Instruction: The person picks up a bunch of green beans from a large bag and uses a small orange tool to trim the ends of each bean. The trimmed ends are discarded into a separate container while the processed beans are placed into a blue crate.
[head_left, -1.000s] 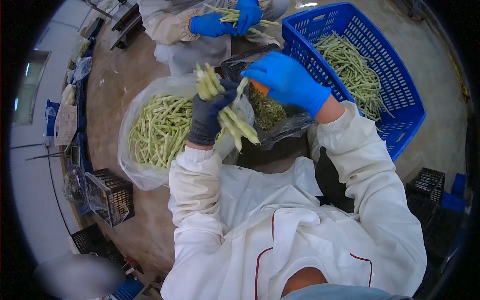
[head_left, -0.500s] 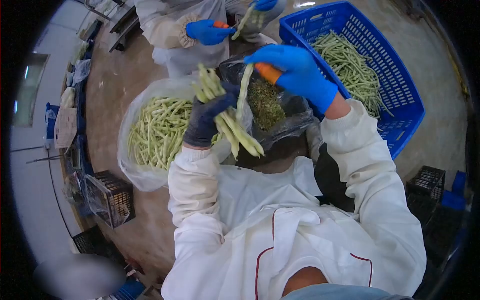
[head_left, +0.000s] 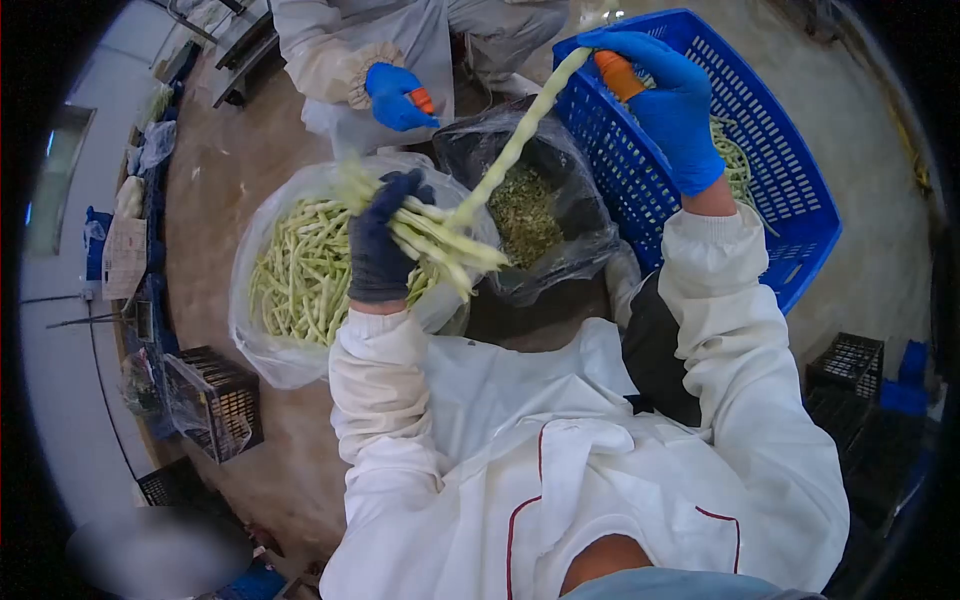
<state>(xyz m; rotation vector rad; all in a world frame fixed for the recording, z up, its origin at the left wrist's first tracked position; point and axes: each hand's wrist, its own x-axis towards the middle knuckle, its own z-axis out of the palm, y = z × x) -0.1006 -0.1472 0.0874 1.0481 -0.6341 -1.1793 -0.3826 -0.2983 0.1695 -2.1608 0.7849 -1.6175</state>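
Observation:
My left hand (head_left: 382,238), in a dark glove, grips a bunch of green beans (head_left: 440,240) above a clear plastic bag (head_left: 262,345) full of beans. My right hand (head_left: 672,115), in a blue glove, is raised near the blue crate's left edge. It holds an orange-handled tool (head_left: 617,74) and pinches the upper end of one long bean (head_left: 520,135), whose lower end meets the bunch. The tool's blade cannot be made out. Between the bag and the crate, a dark bin lined with plastic (head_left: 575,265) contains small green trimmings (head_left: 525,215).
The blue crate (head_left: 640,190) at upper right has beans inside. Across from me, a co-worker's blue-gloved hand (head_left: 395,97) holds another orange-handled tool (head_left: 421,100). Black crates stand at lower left (head_left: 235,405) and right (head_left: 850,362).
My right hand has moved up and right, drawing one long bean out from the bunch. My left hand has shifted slightly left. The co-worker's bean is no longer visible beside their tool.

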